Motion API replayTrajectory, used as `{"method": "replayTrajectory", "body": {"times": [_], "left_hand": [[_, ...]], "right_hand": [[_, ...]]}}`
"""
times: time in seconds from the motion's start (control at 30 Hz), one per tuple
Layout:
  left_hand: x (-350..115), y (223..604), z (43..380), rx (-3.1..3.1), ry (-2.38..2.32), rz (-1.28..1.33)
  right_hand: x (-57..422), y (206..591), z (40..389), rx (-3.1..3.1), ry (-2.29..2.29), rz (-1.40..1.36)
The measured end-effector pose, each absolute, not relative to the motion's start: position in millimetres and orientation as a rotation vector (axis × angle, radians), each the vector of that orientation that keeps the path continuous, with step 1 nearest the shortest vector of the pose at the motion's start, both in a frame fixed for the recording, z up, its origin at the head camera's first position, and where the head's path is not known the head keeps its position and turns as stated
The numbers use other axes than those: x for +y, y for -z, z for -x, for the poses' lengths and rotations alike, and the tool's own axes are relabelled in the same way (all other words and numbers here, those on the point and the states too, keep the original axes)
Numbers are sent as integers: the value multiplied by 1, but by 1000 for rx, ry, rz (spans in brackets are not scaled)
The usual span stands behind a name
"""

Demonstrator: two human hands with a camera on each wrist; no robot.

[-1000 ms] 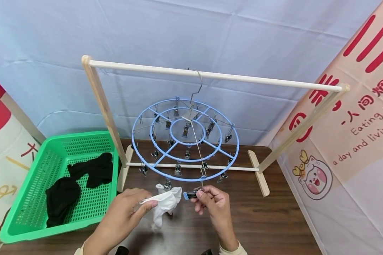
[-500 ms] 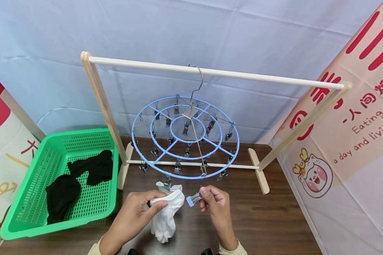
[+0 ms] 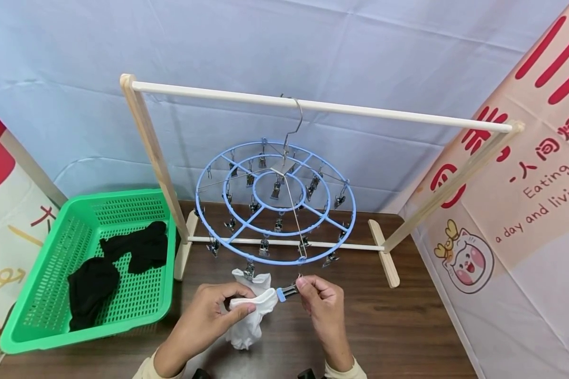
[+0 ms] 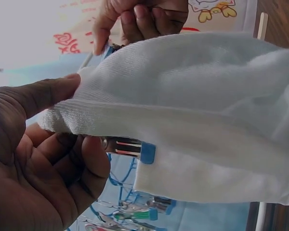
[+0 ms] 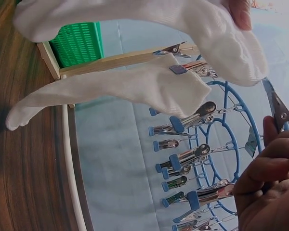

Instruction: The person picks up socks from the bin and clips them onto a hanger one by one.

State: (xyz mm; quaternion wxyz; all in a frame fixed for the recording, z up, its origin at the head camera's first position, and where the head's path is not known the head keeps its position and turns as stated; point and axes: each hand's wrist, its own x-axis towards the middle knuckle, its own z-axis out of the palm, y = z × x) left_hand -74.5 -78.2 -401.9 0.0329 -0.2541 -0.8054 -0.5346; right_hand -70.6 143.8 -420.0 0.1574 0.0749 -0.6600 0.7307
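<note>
My left hand point(image 3: 213, 313) pinches a white sock point(image 5: 226, 43) by its cuff, thumb on the near side and fingers behind. A second white sock point(image 5: 115, 89) hangs behind it from a blue-tipped clip point(image 5: 195, 68) on the round blue hanger point(image 3: 275, 262). With thumb and fingers my right hand point(image 3: 323, 308) holds another metal clip point(image 3: 289, 291), which hangs from the hanger's front edge. Its blue tip points left, right at the held sock's cuff. In the left wrist view, the held sock covers part of the hanging one.
A wooden rack with a white top bar point(image 3: 384, 112) carries the hanger by its hook. Several other clips dangle around the rings. To the left stands a green basket point(image 3: 109, 196) with black clothing point(image 3: 94, 287) inside. Brown wood tabletop point(image 3: 408, 337) extends to the right.
My left hand has moved right, bringing the sock's cuff up to the clip. In my right hand the clip has swung down, then back up towards level.
</note>
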Motion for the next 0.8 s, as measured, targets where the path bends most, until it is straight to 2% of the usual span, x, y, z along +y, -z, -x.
{"method": "replayTrajectory", "body": {"times": [0.3,0.6,0.8], "left_hand": [[-78,406,77,-2459,1698,766],[-73,406,77,-2502,1809,625],[-73,410,81,-2424,1783,756]], "right_hand": [[146,422,70,-1947,-2032,-282],[145,424,67,-1964,-1999,-362],[147,426,68,-1984,-1740,-411]]}}
